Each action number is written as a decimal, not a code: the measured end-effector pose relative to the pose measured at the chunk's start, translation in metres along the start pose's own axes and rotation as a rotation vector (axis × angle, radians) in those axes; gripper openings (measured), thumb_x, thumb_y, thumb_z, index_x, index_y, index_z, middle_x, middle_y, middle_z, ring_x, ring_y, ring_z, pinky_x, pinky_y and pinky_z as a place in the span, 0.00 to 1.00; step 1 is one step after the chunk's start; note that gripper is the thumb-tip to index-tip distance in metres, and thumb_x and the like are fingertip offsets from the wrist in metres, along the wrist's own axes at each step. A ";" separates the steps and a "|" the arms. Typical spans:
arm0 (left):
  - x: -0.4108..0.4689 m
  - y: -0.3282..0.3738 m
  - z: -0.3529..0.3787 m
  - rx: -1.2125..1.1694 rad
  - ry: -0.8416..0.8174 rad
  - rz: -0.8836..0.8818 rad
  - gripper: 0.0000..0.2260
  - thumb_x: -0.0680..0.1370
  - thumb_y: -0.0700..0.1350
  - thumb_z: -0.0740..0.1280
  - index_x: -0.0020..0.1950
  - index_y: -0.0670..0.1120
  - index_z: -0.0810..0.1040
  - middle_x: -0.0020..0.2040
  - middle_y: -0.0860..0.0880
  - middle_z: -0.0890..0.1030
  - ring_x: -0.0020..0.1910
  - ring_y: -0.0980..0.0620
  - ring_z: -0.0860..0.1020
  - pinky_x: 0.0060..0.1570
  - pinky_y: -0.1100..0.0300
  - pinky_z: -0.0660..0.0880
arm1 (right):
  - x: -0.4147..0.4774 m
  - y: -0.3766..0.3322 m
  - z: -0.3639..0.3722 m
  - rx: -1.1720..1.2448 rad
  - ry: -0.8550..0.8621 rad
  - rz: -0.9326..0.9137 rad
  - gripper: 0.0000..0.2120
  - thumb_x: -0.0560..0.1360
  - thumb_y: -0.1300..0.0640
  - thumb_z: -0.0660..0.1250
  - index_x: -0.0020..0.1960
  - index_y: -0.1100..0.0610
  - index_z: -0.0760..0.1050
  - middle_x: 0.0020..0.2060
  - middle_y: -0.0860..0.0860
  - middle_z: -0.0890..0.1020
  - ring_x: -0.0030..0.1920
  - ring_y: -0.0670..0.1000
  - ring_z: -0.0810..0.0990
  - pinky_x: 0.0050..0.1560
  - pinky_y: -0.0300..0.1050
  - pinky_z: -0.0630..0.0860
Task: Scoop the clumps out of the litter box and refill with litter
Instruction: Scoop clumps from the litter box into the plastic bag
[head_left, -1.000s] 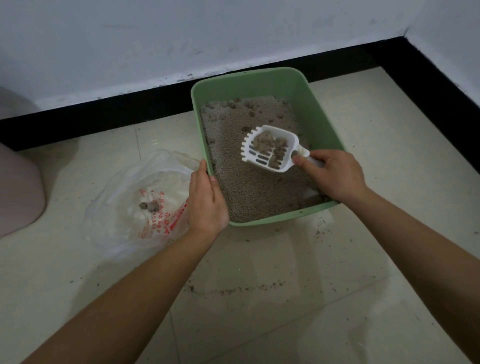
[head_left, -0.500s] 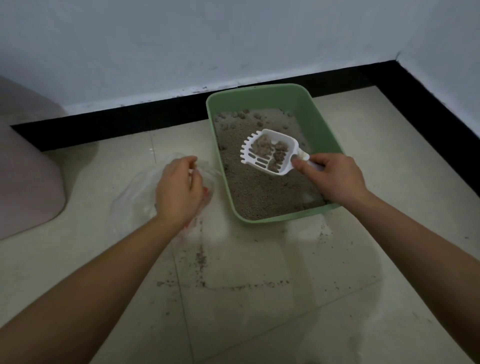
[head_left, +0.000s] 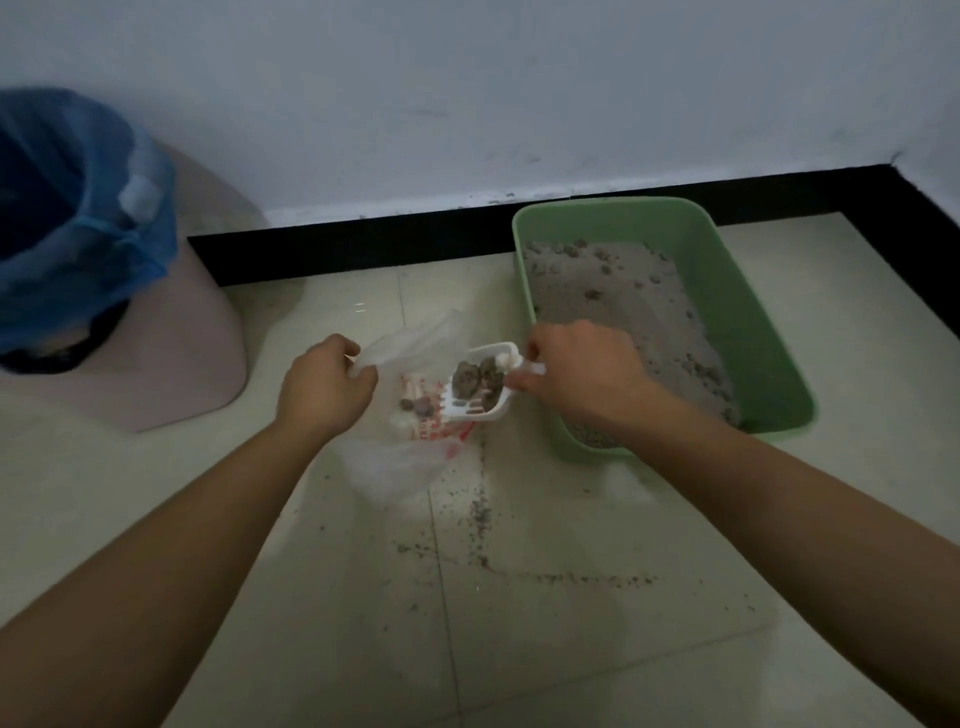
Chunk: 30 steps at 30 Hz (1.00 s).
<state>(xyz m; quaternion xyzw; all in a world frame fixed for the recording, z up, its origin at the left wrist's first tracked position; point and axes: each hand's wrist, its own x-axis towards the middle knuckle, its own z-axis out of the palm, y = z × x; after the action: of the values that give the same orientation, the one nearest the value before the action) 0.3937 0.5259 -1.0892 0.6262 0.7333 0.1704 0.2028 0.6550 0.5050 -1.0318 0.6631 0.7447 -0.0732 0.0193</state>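
A green litter box with grey litter and several dark clumps stands on the tiled floor at the right. My right hand grips the handle of a white slotted scoop that carries several brown clumps. The scoop hangs over the mouth of a clear plastic bag with red print, left of the box. My left hand pinches the bag's upper edge and holds it up. A few clumps lie inside the bag.
A pink bin lined with a blue bag stands at the left by the wall. Spilled litter grains are scattered on the floor tiles in front of the bag and box. A black skirting runs along the white wall.
My right hand carried the loaded scoop left out of the litter box to over the bag. My left hand took hold of the bag's edge and lifted it. The view shifted left.
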 end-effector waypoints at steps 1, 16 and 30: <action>-0.001 0.001 -0.002 -0.008 0.009 0.009 0.16 0.76 0.49 0.67 0.61 0.43 0.77 0.53 0.43 0.81 0.50 0.43 0.79 0.46 0.56 0.74 | 0.002 -0.011 0.000 -0.078 0.011 -0.040 0.19 0.76 0.36 0.64 0.55 0.50 0.77 0.45 0.51 0.82 0.44 0.54 0.80 0.41 0.46 0.72; -0.002 0.018 -0.002 0.003 0.114 -0.027 0.10 0.78 0.50 0.62 0.54 0.47 0.78 0.47 0.47 0.81 0.42 0.48 0.77 0.36 0.59 0.68 | -0.009 -0.015 0.007 -0.469 0.362 -0.271 0.09 0.70 0.50 0.75 0.37 0.52 0.77 0.25 0.51 0.77 0.25 0.52 0.74 0.35 0.43 0.68; -0.025 0.120 0.042 -0.184 0.224 0.206 0.18 0.78 0.48 0.62 0.66 0.43 0.71 0.63 0.43 0.71 0.63 0.44 0.70 0.61 0.50 0.67 | -0.038 0.152 -0.040 -0.464 0.468 0.230 0.13 0.78 0.45 0.63 0.50 0.55 0.77 0.32 0.53 0.77 0.32 0.55 0.72 0.42 0.48 0.63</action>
<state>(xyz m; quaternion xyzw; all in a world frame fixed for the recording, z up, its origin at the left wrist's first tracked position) 0.5200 0.5199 -1.0627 0.6539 0.6646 0.3252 0.1580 0.8124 0.4897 -1.0003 0.7195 0.6461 0.2548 0.0063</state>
